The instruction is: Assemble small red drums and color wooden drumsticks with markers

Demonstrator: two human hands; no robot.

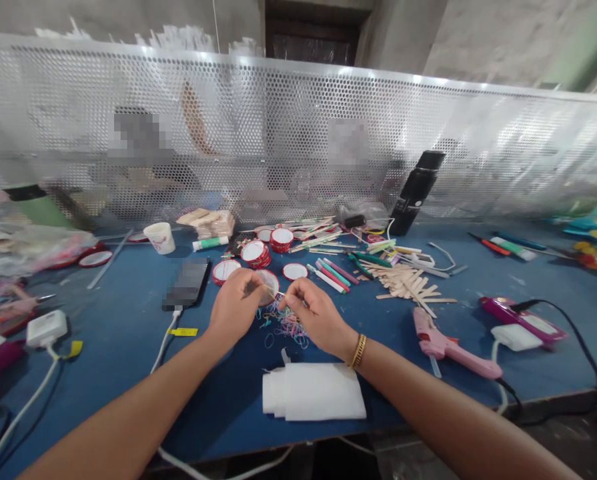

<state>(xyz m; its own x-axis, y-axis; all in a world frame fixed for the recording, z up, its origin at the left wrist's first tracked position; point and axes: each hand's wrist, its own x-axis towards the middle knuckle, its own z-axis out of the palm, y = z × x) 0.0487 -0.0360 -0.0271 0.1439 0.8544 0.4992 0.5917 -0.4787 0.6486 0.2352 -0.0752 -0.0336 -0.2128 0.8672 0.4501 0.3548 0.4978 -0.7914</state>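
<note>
Both of my hands meet over the middle of the blue table, fingers pinched. Between my left hand and my right hand runs a thin pale strand, gripped at both ends; its exact kind is too small to tell. Just below lies a loose heap of coloured rubber bands. Partly behind my left fingers is a round white disc with a red rim. A folded white cloth lies nearer the front edge.
Stacked red-rimmed discs, marker pens and wooden sticks lie beyond my hands. On the right is a pink glue gun; on the left, a phone with its cable. A black bottle leans against the perforated metal screen.
</note>
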